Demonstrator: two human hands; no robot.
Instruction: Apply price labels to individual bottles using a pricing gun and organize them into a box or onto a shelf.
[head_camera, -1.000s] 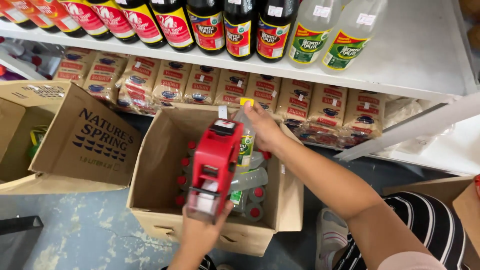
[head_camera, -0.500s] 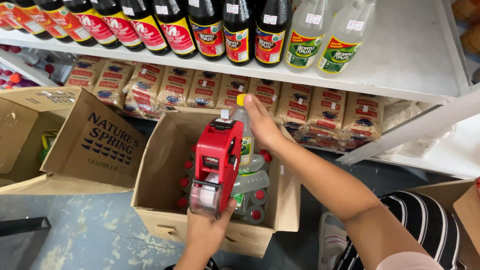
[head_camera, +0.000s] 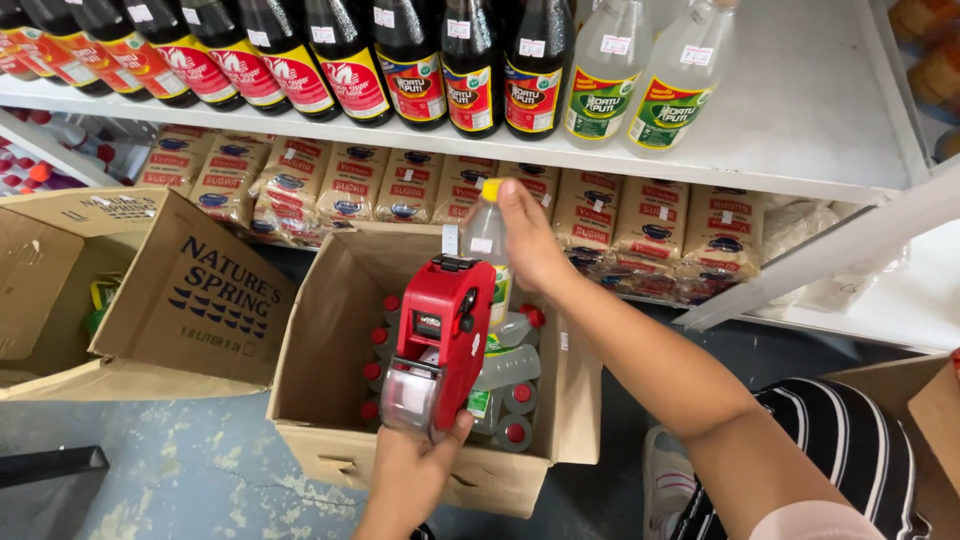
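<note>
Up comes the clear plastic bottle with the yellow cap (head_camera: 487, 235) — half a second back it sat lower against the label gun, and now the right hand (head_camera: 527, 240) has lifted it clear of the open brown cardboard box (head_camera: 330, 330), fingers wrapped and pressed around its neck and shoulder. The left hand (head_camera: 418, 465) has the red plastic price-label gun (head_camera: 440, 340) clamped in a closed fist at the near end, nose pointing up toward the bottle, the two almost touching. A small white tag already sits on the bottle's upper face, so the labelling stroke looks done or just finishing. More clear bottles with red caps (head_camera: 515, 400) lie packed in the box below. On the far side, a white shelf (head_camera: 800, 120) carries dark sauce bottles (head_camera: 470, 60) and two pale bottles with green labels (head_camera: 640, 80) — the lifted bottle probably wants a careful, upright placing there, beside its kind. Bagged goods (head_camera: 600, 215) fill the lower shelf.
</note>
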